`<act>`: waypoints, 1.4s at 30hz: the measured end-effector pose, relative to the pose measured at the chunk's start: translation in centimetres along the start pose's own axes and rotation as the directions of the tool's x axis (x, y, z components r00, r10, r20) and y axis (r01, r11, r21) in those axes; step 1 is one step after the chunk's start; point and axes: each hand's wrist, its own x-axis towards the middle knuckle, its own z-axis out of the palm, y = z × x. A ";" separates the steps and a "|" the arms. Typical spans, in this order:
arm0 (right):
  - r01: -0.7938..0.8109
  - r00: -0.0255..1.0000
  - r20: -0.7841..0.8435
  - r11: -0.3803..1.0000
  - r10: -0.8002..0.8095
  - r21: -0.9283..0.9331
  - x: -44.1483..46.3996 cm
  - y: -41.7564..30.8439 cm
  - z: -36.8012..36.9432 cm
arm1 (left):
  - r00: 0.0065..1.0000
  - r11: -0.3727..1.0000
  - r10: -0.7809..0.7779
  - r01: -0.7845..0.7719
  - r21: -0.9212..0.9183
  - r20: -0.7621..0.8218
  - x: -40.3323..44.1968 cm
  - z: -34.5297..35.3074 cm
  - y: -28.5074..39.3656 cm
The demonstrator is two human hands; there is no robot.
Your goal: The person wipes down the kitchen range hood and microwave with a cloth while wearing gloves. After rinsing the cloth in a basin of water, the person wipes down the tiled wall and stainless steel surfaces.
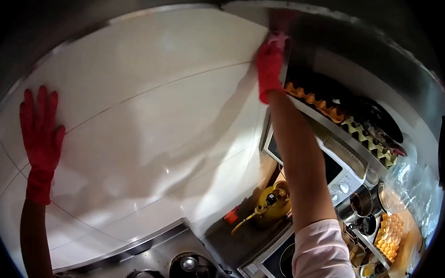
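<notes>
My left hand (41, 127), in a red rubber glove, lies flat against the white tiled wall (149, 100) with its fingers stretched out. High up at the wall's right end, my right hand (270, 61), gloved in the same red, is closed on a crumpled pink cloth (278, 38). The cloth sits just under the metal hood (309, 15), beside the edge of a shelf. Most of it is hidden by my fingers.
To the right, a shelf holds egg trays (315, 101) and a dark pan (379, 117) above a white microwave (343, 180). A yellow gas cylinder (274, 204) stands in the corner. Below is a stove with pots and a ladle (190, 264). Plastic bags (411, 179) hang at the right.
</notes>
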 end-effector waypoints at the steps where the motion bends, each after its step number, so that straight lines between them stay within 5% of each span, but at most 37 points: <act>1: -0.031 0.998 -0.045 0.999 0.033 0.043 0.7 1.8 0.1 | 1.000 1.000 0.004 -0.004 0.006 -0.006 0.1 -0.1 0.1; 2: -0.058 0.994 -0.090 0.994 0.066 0.088 1.4 3.6 0.1 | 1.000 1.000 0.010 -0.010 0.013 -0.013 0.2 -0.2 0.1; 3: -0.330 0.941 0.039 0.890 0.335 0.315 0.6 -0.1 -2.5 | 1.000 1.000 0.017 -0.017 0.019 -0.016 0.1 -0.2 0.1; 5: -0.496 0.865 0.180 0.854 0.469 0.156 -1.6 -2.2 -4.0 | 0.998 0.999 0.036 -0.036 0.004 -0.055 0.2 0.0 0.1; 8: -0.369 0.927 0.003 0.912 0.375 0.181 -11.5 5.3 -4.5 | 0.995 0.999 0.045 -0.046 -0.010 -0.086 0.2 0.4 0.3; 9: -0.298 0.954 -0.019 0.943 0.299 -0.147 -16.1 7.0 -5.4 | 0.995 0.999 0.044 -0.045 -0.008 -0.091 0.1 0.5 0.2; 12: -0.810 0.570 0.070 0.574 0.818 -0.116 -29.1 9.8 -10.5 | 0.992 0.998 0.053 -0.055 -0.014 -0.111 0.0 0.9 0.2; 15: -0.953 0.270 0.071 0.277 0.960 -0.120 -37.6 9.0 -14.5 | 0.997 1.000 0.027 -0.027 -0.008 -0.066 -0.2 0.5 0.2; 18: -0.984 0.177 0.151 0.178 0.973 0.005 -37.8 6.3 -13.5 | 0.996 0.999 0.018 -0.020 -0.027 -0.086 -0.2 0.3 0.4; 23: -0.783 0.611 0.458 0.409 0.646 0.469 -18.3 -4.6 -5.3 | 0.999 0.999 -0.012 0.014 0.037 -0.045 -0.5 1.1 0.1; 26: -0.642 0.765 0.477 0.578 0.432 0.504 -8.8 -13.2 -2.3 | 0.998 1.000 -0.002 0.003 0.016 -0.067 -0.5 1.0 0.2; 29: -0.420 0.848 0.441 0.882 0.296 0.216 -12.5 -13.7 -2.8 | 0.997 1.000 0.011 -0.009 0.019 -0.072 -0.2 0.9 0.3; 32: -0.331 0.943 0.152 0.876 0.296 0.350 -26.6 -11.3 -6.1 | 0.992 0.999 0.016 -0.020 -0.032 -0.125 -0.4 1.5 -0.1; 34: -0.697 0.665 0.265 0.707 0.699 -0.116 -41.0 -9.2 -10.6 | 0.994 1.000 0.017 -0.019 -0.013 -0.104 -0.4 1.2 -0.1; 35: -0.914 0.236 0.342 0.327 0.910 -0.238 -42.4 -10.7 -12.7 | 0.996 1.000 0.024 -0.026 -0.012 -0.091 -0.3 1.0 0.1; 36: -0.892 0.395 0.208 0.427 0.895 -0.145 -52.3 -4.8 -11.0 | 0.996 0.999 0.023 -0.025 -0.022 -0.085 -0.3 0.9 0.2; 38: -0.992 0.064 0.291 0.029 0.955 0.121 -46.7 -9.1 -10.9 | 0.997 0.999 0.017 -0.019 -0.032 -0.074 -0.4 0.8 0.1; 40: -0.931 0.268 0.461 0.106 0.846 0.348 -38.2 -12.4 -10.1 | 0.995 0.999 0.019 -0.022 -0.031 -0.100 -0.3 0.4 0.0; 41: -0.656 0.754 0.288 0.697 0.591 0.288 -33.9 -13.1 -8.0 | 0.991 0.999 0.027 -0.033 -0.043 -0.132 -0.2 0.4 0.1; 42: -0.719 0.691 0.466 0.588 0.552 0.370 -26.8 -16.4 -7.6 | 0.987 0.997 0.037 -0.047 -0.058 -0.155 -0.2 0.5 0.4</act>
